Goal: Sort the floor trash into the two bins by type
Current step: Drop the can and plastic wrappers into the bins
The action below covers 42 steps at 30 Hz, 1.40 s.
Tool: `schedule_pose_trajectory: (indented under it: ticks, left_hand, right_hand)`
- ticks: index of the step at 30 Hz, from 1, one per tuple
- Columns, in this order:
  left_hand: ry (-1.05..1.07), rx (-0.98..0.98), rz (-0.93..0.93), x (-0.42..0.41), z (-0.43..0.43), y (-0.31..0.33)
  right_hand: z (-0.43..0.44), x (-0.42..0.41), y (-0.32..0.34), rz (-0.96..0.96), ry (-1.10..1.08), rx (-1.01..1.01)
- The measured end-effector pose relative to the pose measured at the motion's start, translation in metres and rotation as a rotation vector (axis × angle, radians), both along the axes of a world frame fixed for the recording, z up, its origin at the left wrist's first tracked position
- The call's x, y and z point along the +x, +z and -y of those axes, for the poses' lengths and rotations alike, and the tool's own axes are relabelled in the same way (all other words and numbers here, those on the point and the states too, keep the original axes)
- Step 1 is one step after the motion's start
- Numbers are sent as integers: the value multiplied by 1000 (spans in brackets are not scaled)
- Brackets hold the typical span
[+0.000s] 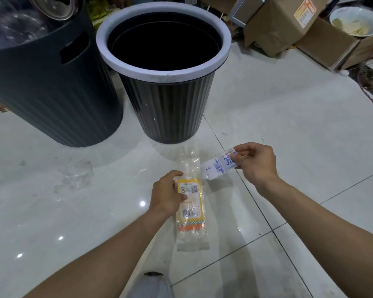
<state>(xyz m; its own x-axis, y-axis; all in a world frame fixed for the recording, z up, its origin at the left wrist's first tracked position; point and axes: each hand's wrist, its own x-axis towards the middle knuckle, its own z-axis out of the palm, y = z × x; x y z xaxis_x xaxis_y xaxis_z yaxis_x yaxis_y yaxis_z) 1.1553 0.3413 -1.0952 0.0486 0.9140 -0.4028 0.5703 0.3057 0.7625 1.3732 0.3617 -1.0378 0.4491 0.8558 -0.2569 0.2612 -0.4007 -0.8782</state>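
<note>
Head view, downward (close) over floor (289, 125)

Both forearms are extended forward and down from the lower frame edge, bare, converging toward centre. Left hand (168, 193) is held palm-right, fingers curled, thumb and fingertips closed on the side of the yellow-labelled wrapper (190, 208), wrist roughly straight. Right hand (256, 162) is raised a little higher and further forward, wrist bent inward, thumb and index pinched on one end of the white label strip (219, 166), remaining fingers loosely folded behind. The hands are kept apart, not touching each other. A grey-clad knee is seen at the bottom edge between the forearms
</note>
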Motion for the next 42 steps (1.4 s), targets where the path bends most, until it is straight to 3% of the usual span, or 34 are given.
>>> schedule_pose_trajectory:
  ticks: [21, 35, 42]
  left_hand:
    - [-84, 359, 313, 87, -62, 138]
    - [-90, 521, 398, 89, -77, 194]
    - [26, 639, 425, 73, -100, 234]
  right_hand:
    - [-20, 53, 139, -59, -242, 477]
    - [-30, 37, 195, -113, -194, 645]
    - [-40, 21, 234, -181, -124, 769]
